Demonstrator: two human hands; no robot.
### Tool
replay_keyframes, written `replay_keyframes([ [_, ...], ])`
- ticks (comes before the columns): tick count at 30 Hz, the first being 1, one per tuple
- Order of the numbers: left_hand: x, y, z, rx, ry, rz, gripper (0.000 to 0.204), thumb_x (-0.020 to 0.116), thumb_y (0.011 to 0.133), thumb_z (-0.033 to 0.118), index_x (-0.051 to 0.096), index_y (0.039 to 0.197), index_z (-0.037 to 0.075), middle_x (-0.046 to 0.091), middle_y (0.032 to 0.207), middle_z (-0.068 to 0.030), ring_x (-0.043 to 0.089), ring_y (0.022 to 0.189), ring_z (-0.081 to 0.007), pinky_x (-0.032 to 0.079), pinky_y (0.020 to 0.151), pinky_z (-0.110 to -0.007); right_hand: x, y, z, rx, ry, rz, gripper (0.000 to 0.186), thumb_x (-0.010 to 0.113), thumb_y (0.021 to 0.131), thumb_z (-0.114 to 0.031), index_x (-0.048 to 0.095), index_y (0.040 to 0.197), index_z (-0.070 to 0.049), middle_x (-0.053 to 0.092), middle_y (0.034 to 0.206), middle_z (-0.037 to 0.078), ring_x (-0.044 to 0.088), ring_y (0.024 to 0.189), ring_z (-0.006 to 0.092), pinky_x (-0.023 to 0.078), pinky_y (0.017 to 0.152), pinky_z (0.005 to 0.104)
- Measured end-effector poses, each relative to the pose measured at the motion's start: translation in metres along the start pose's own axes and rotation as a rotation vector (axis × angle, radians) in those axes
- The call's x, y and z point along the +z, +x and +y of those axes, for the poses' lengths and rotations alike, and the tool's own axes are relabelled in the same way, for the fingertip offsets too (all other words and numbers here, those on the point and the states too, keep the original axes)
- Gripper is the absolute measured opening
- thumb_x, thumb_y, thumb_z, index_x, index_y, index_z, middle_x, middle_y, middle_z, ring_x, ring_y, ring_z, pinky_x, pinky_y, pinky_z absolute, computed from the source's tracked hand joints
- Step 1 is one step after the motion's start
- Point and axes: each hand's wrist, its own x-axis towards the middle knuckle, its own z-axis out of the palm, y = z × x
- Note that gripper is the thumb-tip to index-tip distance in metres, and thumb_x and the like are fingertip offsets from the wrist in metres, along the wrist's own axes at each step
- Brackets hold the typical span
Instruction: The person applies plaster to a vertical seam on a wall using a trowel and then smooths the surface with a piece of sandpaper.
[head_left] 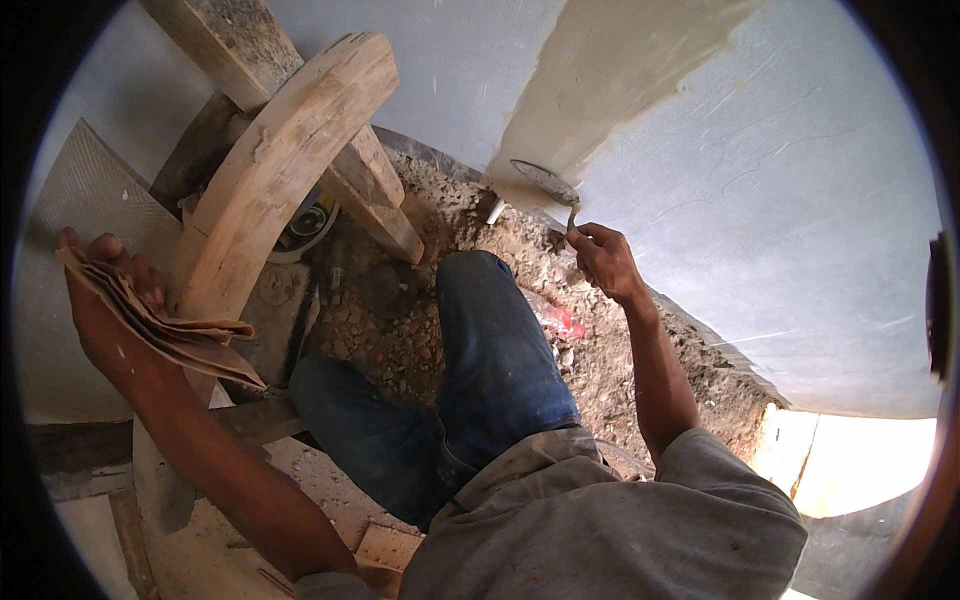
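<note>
My right hand [607,262] is wrapped round the handle of a trowel [543,180]. The trowel's leaf-shaped blade lies at the wall, at the lower end of a darker, damp-looking strip of plaster [610,75]. Off to the left, my left hand [118,335] grips a folded stack of thin brown sheets [160,335]; whether they are sandpaper or cardboard I cannot make out. The fingers curl over the stack's upper edge, and its far end sticks out in front of a wooden beam.
A wooden trestle with a thick beam [270,180] stands at left. Behind it is a round container [305,225]. Rubble [400,350] covers the floor along the pale wall [760,230], with a red scrap [568,323] by my knee. A textured panel [95,200] leans at far left.
</note>
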Motion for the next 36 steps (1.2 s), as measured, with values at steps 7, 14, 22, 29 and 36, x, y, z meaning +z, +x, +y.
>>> replay_keyframes([
  [7, -0.003, -0.001, 0.000, 0.004, 0.004, -0.064, 0.044, 0.057, 0.102, 0.045, 0.065, 0.080, 0.007, 0.043, 0.056, 0.0027, 0.039, 0.042, -0.0083, 0.031, 0.042, -0.023, -0.005, -0.011, -0.017, 0.010, -0.094, 0.055, 0.041, 0.061, 0.098, -0.036, 0.071, 0.107, 0.003, 0.062, 0.067, 0.008, 0.055, 0.056, 0.0135, 0.044, 0.052, 0.0335],
  [14, -0.002, -0.003, 0.001, 0.015, 0.009, -0.043, 0.044, 0.056, 0.103, 0.043, 0.065, 0.080, 0.007, 0.043, 0.054, 0.0026, 0.039, 0.040, -0.0081, 0.032, 0.040, -0.024, 0.001, -0.035, -0.003, -0.135, -0.213, 0.250, 0.038, 0.066, 0.096, -0.033, 0.070, 0.113, 0.000, 0.069, 0.074, 0.017, 0.064, 0.062, 0.0198, 0.049, 0.056, 0.0371],
  [22, 0.006, -0.007, 0.004, 0.014, 0.028, -0.004, 0.043, 0.058, 0.102, 0.043, 0.065, 0.079, 0.007, 0.041, 0.052, 0.0033, 0.037, 0.040, -0.0081, 0.031, 0.040, -0.023, 0.026, -0.035, 0.024, -0.432, -0.466, 0.498, 0.027, 0.071, 0.093, -0.027, 0.072, 0.112, -0.008, 0.075, 0.101, 0.012, 0.075, 0.080, 0.0283, 0.057, 0.066, 0.0394],
  [29, -0.003, 0.001, 0.000, -0.001, -0.024, -0.052, 0.043, 0.057, 0.103, 0.042, 0.065, 0.081, 0.005, 0.042, 0.054, 0.0022, 0.037, 0.040, -0.0089, 0.032, 0.040, -0.024, 0.040, -0.027, 0.044, -0.108, -0.454, 0.302, 0.037, 0.068, 0.093, -0.038, 0.070, 0.117, -0.010, 0.075, 0.091, 0.016, 0.073, 0.084, 0.0354, 0.056, 0.073, 0.0448],
  [36, -0.007, 0.006, -0.002, -0.005, -0.017, -0.094, 0.043, 0.057, 0.103, 0.041, 0.064, 0.082, 0.004, 0.042, 0.054, 0.0011, 0.035, 0.039, -0.0100, 0.030, 0.041, -0.026, 0.061, -0.002, 0.063, -0.079, -0.445, 0.285, 0.042, 0.066, 0.093, -0.042, 0.068, 0.122, -0.011, 0.073, 0.098, 0.024, 0.072, 0.091, 0.0412, 0.056, 0.079, 0.0480],
])
